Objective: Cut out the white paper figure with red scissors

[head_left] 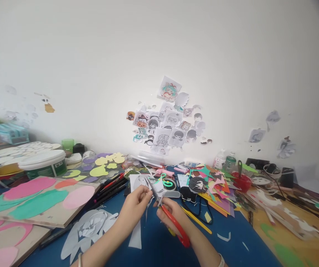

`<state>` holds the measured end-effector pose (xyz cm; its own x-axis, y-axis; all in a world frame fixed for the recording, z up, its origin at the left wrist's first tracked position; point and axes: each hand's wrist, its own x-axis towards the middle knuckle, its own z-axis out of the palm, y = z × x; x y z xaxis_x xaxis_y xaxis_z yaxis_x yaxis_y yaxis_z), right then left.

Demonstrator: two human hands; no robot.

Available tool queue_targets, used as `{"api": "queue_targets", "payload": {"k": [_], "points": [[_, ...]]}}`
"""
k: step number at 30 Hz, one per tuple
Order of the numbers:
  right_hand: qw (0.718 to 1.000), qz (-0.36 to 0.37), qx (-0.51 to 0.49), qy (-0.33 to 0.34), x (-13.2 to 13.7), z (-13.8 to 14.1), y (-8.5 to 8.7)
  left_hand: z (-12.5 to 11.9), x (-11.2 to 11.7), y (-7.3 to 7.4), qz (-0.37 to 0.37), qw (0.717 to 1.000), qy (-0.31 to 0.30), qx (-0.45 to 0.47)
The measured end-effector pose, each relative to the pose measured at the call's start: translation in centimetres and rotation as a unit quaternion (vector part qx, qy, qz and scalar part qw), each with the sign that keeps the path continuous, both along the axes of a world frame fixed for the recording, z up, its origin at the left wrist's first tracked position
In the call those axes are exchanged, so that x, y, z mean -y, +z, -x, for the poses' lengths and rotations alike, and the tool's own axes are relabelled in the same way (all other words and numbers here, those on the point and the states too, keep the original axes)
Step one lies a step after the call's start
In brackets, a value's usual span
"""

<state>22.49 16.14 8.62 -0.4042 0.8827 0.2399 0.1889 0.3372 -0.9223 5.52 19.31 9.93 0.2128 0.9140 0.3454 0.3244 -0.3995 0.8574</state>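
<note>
My right hand [174, 213] grips a pair of red-handled scissors [177, 226], with the blades angled up and to the left. Close by, my left hand [135, 204] is closed, thumb and finger pinched on white paper [139, 181] beside the blades; the exact edge it holds is partly hidden. A thin white sliver hangs below its fingertips. White cut paper leaves [92, 226] lie left of my left forearm. Just beyond the blades rests a second pair of scissors with green handles [167, 181].
A pile of coloured paper scraps [215, 185] lies at right, with a yellow pencil [195, 218] before it. Black pens [111, 193] lie left of centre. Boards with pink and green cutouts [37, 200], a white-lidded tub [42, 163] and a red bowl [243, 181] flank the blue mat [162, 252].
</note>
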Motion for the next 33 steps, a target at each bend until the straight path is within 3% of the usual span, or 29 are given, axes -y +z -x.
{"api": "queue_targets", "payload": {"k": [11,33], "points": [[1.000,-0.019,0.011,0.012,0.1,-0.2,0.1,0.1,0.7,0.6,-0.026,0.999,0.035,-0.004],[0.999,-0.026,0.022,0.028,-0.2,-0.8,0.1,0.4,0.9,1.4,-0.040,0.998,0.039,-0.013]]}}
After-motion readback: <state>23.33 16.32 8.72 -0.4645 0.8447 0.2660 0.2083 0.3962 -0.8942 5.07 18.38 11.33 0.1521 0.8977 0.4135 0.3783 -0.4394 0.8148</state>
